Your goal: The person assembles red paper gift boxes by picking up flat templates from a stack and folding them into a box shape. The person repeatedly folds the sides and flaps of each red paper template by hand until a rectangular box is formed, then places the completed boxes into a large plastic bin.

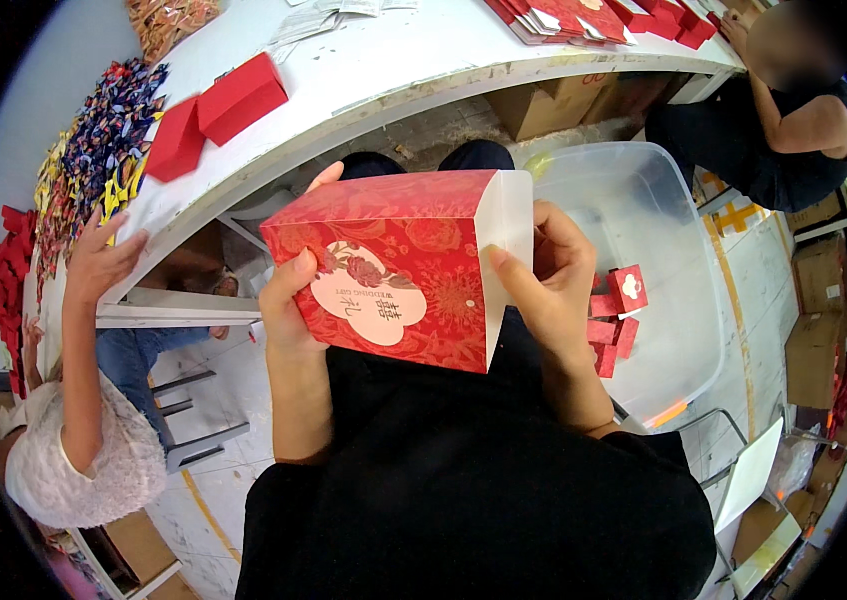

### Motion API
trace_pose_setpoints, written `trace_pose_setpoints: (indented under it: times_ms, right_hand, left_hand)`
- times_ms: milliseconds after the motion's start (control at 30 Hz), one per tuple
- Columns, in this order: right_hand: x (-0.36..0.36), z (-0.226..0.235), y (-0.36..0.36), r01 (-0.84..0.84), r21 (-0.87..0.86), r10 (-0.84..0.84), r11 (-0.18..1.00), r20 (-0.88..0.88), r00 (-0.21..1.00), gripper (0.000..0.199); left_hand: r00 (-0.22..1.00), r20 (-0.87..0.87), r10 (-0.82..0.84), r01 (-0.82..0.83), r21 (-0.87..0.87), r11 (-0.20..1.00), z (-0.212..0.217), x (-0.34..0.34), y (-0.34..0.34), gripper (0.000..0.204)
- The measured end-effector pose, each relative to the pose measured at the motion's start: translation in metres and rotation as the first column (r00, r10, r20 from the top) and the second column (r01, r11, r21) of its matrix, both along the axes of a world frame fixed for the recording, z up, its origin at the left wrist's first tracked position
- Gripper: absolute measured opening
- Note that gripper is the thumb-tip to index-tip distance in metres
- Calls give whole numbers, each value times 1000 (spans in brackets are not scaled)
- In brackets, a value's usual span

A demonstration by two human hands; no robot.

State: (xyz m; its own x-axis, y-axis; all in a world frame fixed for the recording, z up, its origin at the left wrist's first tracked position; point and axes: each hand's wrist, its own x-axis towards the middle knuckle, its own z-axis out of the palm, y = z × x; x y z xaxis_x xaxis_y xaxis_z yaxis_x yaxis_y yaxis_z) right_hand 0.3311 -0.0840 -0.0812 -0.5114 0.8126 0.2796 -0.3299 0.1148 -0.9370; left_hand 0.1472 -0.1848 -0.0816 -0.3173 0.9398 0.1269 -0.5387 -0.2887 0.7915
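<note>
Fingers (pixel 295 272) of our left hand (pixel 288 305) wrap the near-left edge of a red gift box (pixel 393 265) w/ floral print, thumb pressed on its front face by a pale cloud-shaped label (pixel 368 305). Our right hand (pixel 543 275) grips the box's right end, thumb on the white inner flap (pixel 505 225), remaining fingers behind it. We hold the box up at chest height, above our lap & black clothing, tilted so top and front both show.

Just right of the box, on the floor, sits a clear plastic bin (pixel 643 210) holding several small red boxes (pixel 615 315). Ahead of us curves a white table (pixel 373 70); two red boxes (pixel 218 110) lie on its left part, flat red sheets (pixel 568 18) stacked at the far right. A heap of wrapped candies (pixel 108 140) covers the table's left end, approx. mixed colours; detail is blurred there.

At left, a person in a white top rests a hand (pixel 103 255) on the table edge. At upper right, another person in black reaches toward the red sheets.
</note>
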Motion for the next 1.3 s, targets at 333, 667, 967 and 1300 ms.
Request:
trace_pose_setpoints:
  times_ms: [333, 667, 967, 1300]
  right_hand:
    - [-2, -14, 3, 36, 0, -36, 999, 56, 998, 5]
    - [1, -11, 16, 91, 13, -90, 996, -36, 995, 7]
    - [1, -19, 13, 140, 47, -139, 989, -10, 990, 7]
    - [-7, -17, 12, 205, 7, -204, 979, -74, 976, 5]
  left_hand:
    - [997, 83, -6, 3, 36, 999, -5, 1, 1, 82]
    - [998, 42, 40, -40, 12, 999, -5, -1, 2, 85]
    - [996, 83, 27, -28, 6, 1000, -5, 2, 3, 84]
    - [1000, -17, 12, -12, -2, 1000, -9, 2, 4, 89]
